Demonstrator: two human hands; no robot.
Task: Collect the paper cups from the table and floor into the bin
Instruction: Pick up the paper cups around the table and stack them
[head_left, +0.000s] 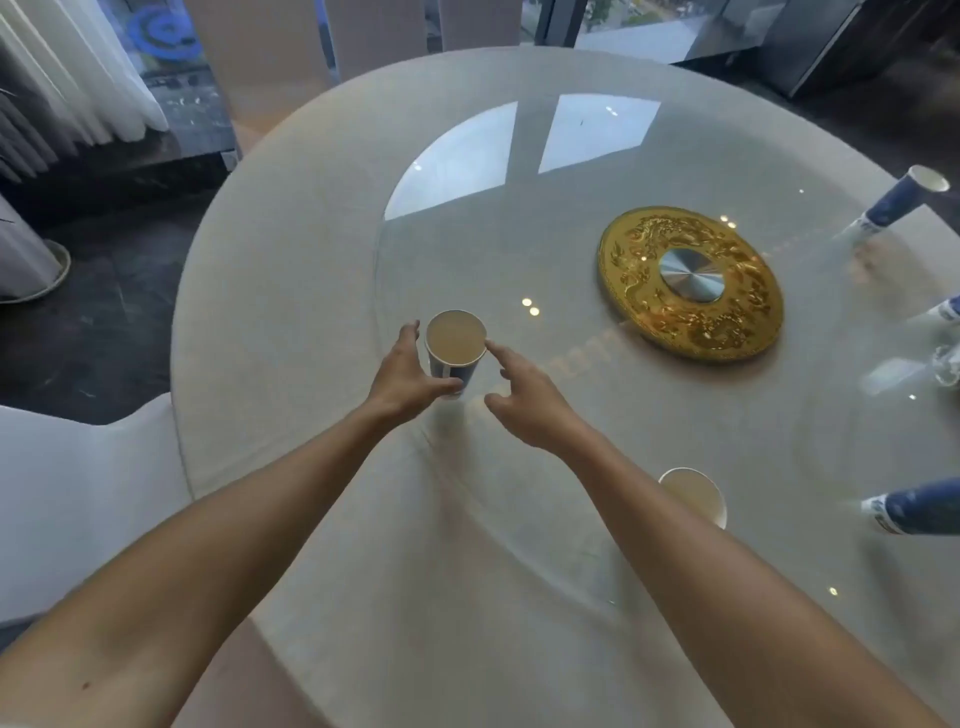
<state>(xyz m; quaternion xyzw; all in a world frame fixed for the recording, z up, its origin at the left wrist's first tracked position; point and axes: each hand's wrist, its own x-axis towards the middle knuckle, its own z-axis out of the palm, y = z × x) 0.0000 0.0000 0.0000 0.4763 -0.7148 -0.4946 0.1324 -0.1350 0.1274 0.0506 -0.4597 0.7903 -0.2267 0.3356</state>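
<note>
1. Where the two bare arms reach out over the round table (291, 322), an upright paper cup (455, 344) stands between the hands, on the near-left part of the glass turntable (519, 234).
2. The left hand (402, 379) is wrapped around the cup's left side: its thumb lies across the lower blue wall and its fingers reach up past the rim, so it grasps the cup.
3. The right hand (524, 397) is spread loose and holds nothing; its forefinger tip touches, or all but touches, the cup's right rim (the contact itself is too fine to tell), and the thumb hangs apart below.
4. A second cup (693, 496) stands upright just beside the right forearm, on its outer side, partly hidden by that arm.
5. Three more blue cups sit toward the right edge: a far cup (904, 202) tilted in the upper right, an edge cup (943, 312) cut off by the frame, and a low cup (911, 506) lying on its side.
6. A gold disc (691, 283) with a silver hub lies at the turntable's middle, well apart from the hands.
7. A white chair (78, 493) stands by the table's left edge, under the left arm.
</note>
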